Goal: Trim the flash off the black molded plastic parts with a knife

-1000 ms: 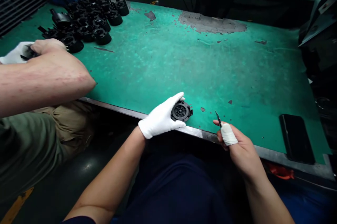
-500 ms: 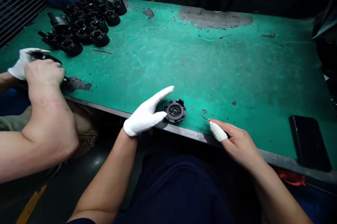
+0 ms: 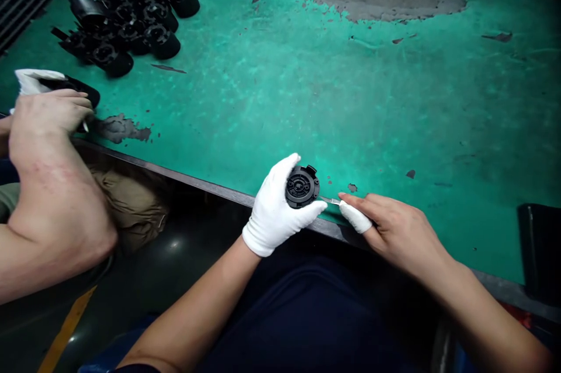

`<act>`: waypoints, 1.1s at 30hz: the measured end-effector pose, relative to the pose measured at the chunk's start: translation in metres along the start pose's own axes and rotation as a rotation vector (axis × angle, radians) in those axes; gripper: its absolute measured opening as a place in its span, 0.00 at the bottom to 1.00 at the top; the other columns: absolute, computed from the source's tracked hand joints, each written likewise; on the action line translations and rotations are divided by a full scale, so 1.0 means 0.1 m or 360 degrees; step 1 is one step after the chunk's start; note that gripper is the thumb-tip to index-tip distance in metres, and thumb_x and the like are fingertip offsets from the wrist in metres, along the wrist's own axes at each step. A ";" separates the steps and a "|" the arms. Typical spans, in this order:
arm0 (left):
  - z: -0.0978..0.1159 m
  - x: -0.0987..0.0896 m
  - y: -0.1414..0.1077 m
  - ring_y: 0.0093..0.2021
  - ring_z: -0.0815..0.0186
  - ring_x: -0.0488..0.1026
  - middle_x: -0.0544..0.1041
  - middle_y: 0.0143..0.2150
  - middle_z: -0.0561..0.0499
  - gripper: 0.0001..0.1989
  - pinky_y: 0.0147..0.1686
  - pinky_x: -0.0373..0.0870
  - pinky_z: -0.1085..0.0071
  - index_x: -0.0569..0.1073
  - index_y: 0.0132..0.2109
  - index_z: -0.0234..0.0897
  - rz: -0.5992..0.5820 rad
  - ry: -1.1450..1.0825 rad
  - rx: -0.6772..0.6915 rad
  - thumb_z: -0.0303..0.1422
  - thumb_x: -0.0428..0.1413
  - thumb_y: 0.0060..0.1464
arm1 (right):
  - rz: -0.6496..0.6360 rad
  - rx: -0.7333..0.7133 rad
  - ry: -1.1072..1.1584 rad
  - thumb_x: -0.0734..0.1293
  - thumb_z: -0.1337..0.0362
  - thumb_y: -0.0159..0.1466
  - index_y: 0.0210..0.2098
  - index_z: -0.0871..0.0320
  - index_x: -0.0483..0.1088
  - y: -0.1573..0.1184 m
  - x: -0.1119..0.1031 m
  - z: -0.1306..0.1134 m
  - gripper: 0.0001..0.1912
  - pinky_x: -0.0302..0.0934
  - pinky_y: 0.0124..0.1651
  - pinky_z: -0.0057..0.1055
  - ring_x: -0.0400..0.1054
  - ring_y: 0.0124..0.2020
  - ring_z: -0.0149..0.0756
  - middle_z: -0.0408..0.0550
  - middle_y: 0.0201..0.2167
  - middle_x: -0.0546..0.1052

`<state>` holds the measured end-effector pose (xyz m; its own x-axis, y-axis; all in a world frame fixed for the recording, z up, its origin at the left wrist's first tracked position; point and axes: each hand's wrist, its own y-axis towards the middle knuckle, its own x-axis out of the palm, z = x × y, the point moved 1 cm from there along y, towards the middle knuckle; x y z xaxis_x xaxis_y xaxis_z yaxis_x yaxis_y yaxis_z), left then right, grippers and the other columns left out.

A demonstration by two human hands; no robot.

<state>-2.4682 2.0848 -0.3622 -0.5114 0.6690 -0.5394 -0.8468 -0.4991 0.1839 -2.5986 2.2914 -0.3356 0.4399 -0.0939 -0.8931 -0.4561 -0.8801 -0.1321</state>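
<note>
My left hand (image 3: 278,200), in a white glove, is curved around the left side of a round black plastic part (image 3: 302,187) near the table's front edge. Its thumb lies along the near side and its fingers along the far side. My right hand (image 3: 377,218), bare except for a white cover on the thumb, pinches a small thin-bladed knife (image 3: 329,200). The blade tip is at the right rim of the round part; whether it touches cannot be made out. Most of the knife's handle is hidden in the hand.
On the green table (image 3: 263,86) many black plastic housings (image 3: 131,22) are clustered at the far left. At the left edge a co-worker's hands (image 3: 48,110) hold a black part. A dark phone (image 3: 539,250) lies at the right.
My left hand has closed in around the round part. My right hand has brought the knife over to the part's right rim. The view has shifted a little.
</note>
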 end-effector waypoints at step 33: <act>0.00 0.01 0.02 0.65 0.51 0.69 0.70 0.64 0.40 0.41 0.66 0.66 0.51 0.62 0.66 0.39 0.0006 0.0028 -0.0001 0.43 0.69 0.49 | 0.0304 0.0346 -0.0088 0.61 0.53 0.71 0.55 0.49 0.77 0.20 -0.20 0.42 0.20 0.68 0.41 0.39 0.77 0.46 0.49 0.49 0.49 0.82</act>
<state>-2.4702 2.0841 -0.3626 -0.5119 0.6573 -0.5531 -0.8448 -0.5019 0.1854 -2.6489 2.2955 -0.3390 0.2901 -0.2176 -0.9319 -0.6844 -0.7279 -0.0431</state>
